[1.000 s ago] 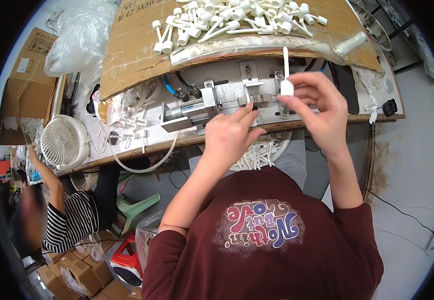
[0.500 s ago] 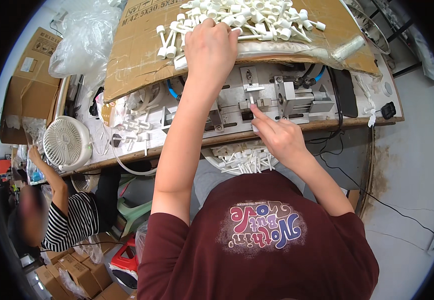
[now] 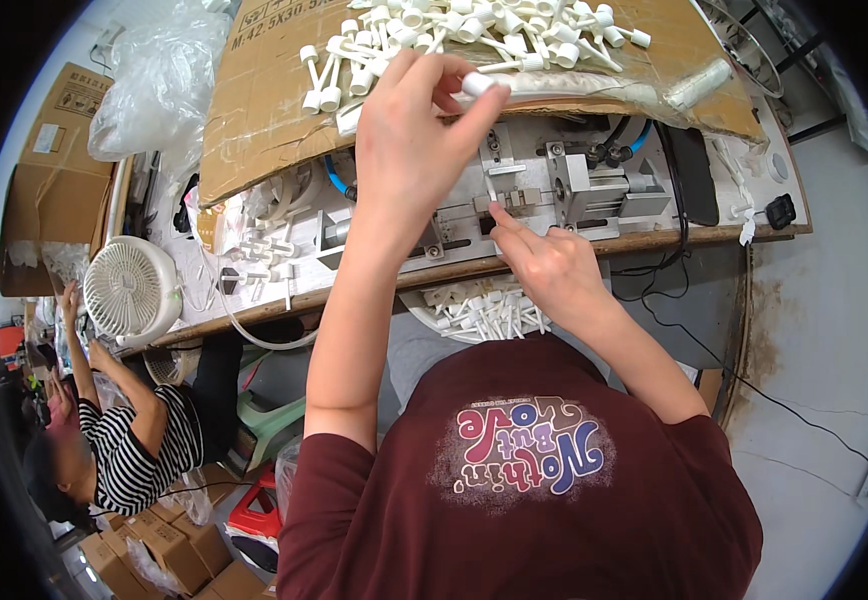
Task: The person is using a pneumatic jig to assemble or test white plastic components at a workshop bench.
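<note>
My left hand [image 3: 412, 150] is raised over the near edge of the cardboard sheet [image 3: 284, 120]. Its thumb and fingers pinch a white plastic cap with a stem [image 3: 479, 85]; the stem is mostly hidden. Behind it lies a heap of similar white stemmed caps [image 3: 494, 25]. My right hand [image 3: 552, 272] is at the metal fixture [image 3: 524, 198] on the bench, index finger stretched forward and the other fingers curled. The fingertip meets a slim white stemmed piece [image 3: 491, 188] standing in the fixture; its lower end is hidden by the fingers.
Metal clamp blocks [image 3: 594, 190] flank the fixture, with blue hoses behind. A container of white stemmed caps [image 3: 484, 315] sits below the bench edge. On the left stand a white fan [image 3: 132, 290] and more white pieces [image 3: 269, 250]. A co-worker in stripes [image 3: 159, 440] works at far left.
My left hand has drawn back from the heap and turned, now showing a white stemmed cap in its pinch. My right hand stays at the fixture, shifted slightly left in view.
</note>
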{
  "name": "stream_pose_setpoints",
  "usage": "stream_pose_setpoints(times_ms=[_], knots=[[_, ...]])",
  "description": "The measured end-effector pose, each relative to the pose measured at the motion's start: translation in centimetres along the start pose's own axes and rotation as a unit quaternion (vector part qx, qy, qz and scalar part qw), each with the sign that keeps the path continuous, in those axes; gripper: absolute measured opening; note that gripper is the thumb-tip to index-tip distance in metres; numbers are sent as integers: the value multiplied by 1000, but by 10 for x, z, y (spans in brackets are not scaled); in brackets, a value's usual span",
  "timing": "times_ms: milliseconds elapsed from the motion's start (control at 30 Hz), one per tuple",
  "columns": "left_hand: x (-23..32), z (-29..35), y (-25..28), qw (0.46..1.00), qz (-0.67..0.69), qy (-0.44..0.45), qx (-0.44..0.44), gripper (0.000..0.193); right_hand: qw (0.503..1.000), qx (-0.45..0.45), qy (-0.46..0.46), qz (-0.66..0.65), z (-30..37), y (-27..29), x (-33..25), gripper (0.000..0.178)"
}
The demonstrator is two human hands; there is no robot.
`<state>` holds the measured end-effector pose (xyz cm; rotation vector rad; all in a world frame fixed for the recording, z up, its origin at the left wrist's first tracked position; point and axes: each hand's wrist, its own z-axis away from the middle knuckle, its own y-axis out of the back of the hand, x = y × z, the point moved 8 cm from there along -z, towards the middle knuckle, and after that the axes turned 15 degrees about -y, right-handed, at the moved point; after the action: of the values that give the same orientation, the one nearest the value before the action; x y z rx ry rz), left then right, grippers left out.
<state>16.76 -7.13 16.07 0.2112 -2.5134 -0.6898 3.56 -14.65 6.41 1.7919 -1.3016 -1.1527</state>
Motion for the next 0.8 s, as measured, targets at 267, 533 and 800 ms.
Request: stream_pose_setpoints(times_ms=[267, 533, 800], knots=[[32, 64, 25, 995, 96, -23, -17, 31, 992, -54, -46, -102, -18, 14, 10, 23], [55, 124, -6, 985, -70, -101, -124, 32, 982, 176, -67, -9, -116, 79, 62, 15], [42, 139, -41, 972, -127, -100, -169, 30, 995, 88, -32, 25, -144, 49, 82, 22]])
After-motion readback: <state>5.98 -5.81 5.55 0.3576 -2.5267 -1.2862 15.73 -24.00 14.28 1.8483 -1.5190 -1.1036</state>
